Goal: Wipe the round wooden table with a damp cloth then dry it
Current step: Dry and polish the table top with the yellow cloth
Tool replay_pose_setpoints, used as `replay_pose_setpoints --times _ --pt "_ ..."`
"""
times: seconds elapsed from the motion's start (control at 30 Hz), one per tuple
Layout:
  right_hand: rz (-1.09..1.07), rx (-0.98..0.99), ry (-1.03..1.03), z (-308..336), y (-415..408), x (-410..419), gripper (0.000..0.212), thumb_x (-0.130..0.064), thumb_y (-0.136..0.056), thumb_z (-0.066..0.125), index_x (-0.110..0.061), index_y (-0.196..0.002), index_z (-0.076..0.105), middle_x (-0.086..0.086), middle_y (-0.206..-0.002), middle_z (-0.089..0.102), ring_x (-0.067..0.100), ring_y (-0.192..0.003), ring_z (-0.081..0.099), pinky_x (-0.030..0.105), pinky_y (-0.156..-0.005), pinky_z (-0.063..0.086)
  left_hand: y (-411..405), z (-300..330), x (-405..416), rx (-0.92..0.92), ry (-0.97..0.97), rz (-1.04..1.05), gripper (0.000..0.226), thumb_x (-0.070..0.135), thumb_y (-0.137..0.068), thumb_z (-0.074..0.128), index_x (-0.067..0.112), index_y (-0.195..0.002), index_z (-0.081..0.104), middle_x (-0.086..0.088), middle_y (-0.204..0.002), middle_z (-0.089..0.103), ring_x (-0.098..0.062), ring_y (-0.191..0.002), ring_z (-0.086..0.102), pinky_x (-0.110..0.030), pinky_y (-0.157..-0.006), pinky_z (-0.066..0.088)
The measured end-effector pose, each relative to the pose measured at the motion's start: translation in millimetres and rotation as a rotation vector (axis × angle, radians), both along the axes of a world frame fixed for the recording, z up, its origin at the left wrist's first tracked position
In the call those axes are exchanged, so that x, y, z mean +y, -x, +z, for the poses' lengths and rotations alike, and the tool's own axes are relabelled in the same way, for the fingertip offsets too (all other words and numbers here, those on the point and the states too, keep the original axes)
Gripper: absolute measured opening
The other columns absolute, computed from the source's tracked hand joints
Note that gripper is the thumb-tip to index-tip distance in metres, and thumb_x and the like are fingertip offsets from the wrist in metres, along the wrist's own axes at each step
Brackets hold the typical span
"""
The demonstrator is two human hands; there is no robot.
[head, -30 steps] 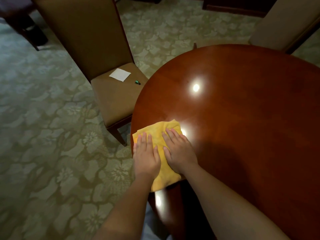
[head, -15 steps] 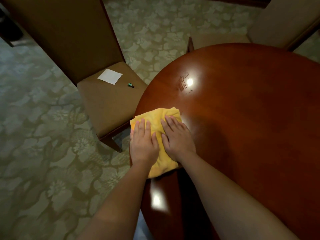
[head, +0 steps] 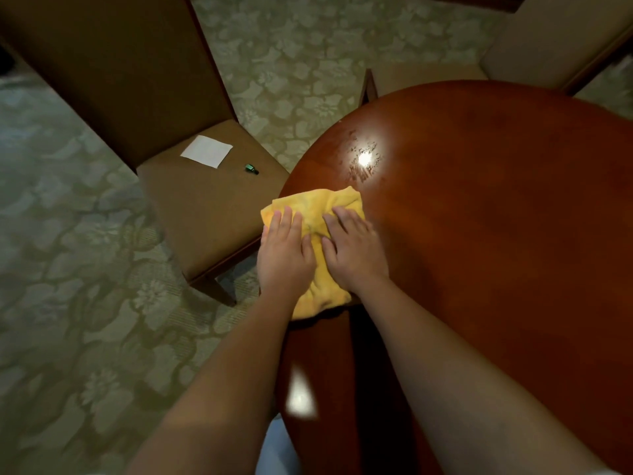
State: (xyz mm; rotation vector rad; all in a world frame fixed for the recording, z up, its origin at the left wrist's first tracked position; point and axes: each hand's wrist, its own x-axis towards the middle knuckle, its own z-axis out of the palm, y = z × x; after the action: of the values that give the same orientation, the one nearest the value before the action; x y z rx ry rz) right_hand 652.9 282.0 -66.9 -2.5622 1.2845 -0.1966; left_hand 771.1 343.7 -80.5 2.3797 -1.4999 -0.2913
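2 flat hands, left hand (head: 285, 255) and right hand (head: 354, 250), on crumpled yellow cloth (head: 313, 214), glossy round table (head: 496, 217).

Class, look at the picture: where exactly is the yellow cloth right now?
The yellow cloth lies at the table's left edge, flat under the left hand and right hand, beside the chair.
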Motion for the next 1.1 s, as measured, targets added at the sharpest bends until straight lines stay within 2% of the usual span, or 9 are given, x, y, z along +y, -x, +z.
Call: replay_pose_setpoints --times 0.2,0.37,0.47,0.57,0.7,0.83,1.1 --pt "0.055 -0.022 0.016 4.2 20.4 37.8 0.06 -0.042 -0.089 0.024 -0.01 -0.129 0.054 0.01 -0.134 0.053 0.029 -0.124 0.047 0.042 -0.1 0.037 17.5 5.6 43.3 0.015 0.007 -0.002 0.049 0.027 -0.101 0.033 0.012 -0.147 0.032 -0.004 -0.157 0.021 -0.017 -0.146 0.01 -0.031 -0.118 0.005" --pt "0.068 -0.014 0.069 4.1 46.3 85.4 0.052 -0.04 -0.088 0.033 -0.012 -0.123 0.06 0.008 -0.125 0.06 0.026 -0.116 0.054 0.036 -0.1 0.03 43.7 6.6 93.2 0.054 0.015 0.031 0.052 0.031 -0.098 0.027 0.011 -0.146 0.035 -0.005 -0.156 0.025 -0.016 -0.146 0.013 -0.032 -0.118 0.006" --pt "0.099 -0.056 0.09 1.3 61.0 108.4 0.049 -0.039 -0.087 0.038 -0.012 -0.118 0.063 0.007 -0.119 0.063 0.026 -0.11 0.059 0.038 -0.093 0.044 61.9 6.9 122.1 0.053 0.026 0.06 0.06 0.036 -0.092 0.021 0.011 -0.144 0.037 -0.005 -0.155 0.027 -0.016 -0.146 0.014 -0.032 -0.118 0.007" --pt "0.103 -0.091 0.123 -1.8 72.1 125.8 0.046 -0.038 -0.086 0.04 -0.011 -0.113 0.065 0.007 -0.114 0.064 0.025 -0.105 0.06 0.037 -0.089 0.048 74.8 6.8 141.5 0.064 0.028 0.075 0.061 0.037 -0.092 0.02 0.01 -0.144 0.038 -0.006 -0.155 0.027 -0.017 -0.146 0.014 -0.031 -0.118 0.006" --pt "0.105 -0.165 0.15 -7.1 73.0 126.4 0.04 -0.036 -0.086 0.046 -0.01 -0.109 0.066 0.006 -0.109 0.064 0.023 -0.102 0.06 0.037 -0.084 0.047 81.3 4.7 142.0 0.037 -0.003 0.137 0.062 0.039 -0.092 0.014 0.015 -0.147 0.033 -0.001 -0.157 0.021 -0.015 -0.146 0.009 -0.033 -0.118 0.002" --pt "0.102 -0.145 0.179 -9.5 65.0 116.3 0.035 -0.035 -0.085 0.043 -0.017 -0.107 0.064 0.0 -0.107 0.063 0.02 -0.099 0.059 0.035 -0.079 0.046 79.2 -0.7 132.1 0.062 0.027 0.183 0.068 0.044 -0.09 0.007 0.018 -0.148 0.032 0.001 -0.157 0.021 -0.014 -0.146 0.008 -0.034 -0.118 0.001" --pt "0.044 -0.161 0.206 -13.0 37.4 79.3 0.033 -0.033 -0.084 0.04 -0.019 -0.104 0.062 -0.001 -0.106 0.062 0.02 -0.098 0.058 0.036 -0.077 0.045 55.9 2.0 88.7 0.074 0.027 0.16 0.057 0.035 -0.095 0.017 0.017 -0.148 0.03 -0.001 -0.158 0.018 -0.015 -0.147 0.006 -0.032 -0.118 0.0"
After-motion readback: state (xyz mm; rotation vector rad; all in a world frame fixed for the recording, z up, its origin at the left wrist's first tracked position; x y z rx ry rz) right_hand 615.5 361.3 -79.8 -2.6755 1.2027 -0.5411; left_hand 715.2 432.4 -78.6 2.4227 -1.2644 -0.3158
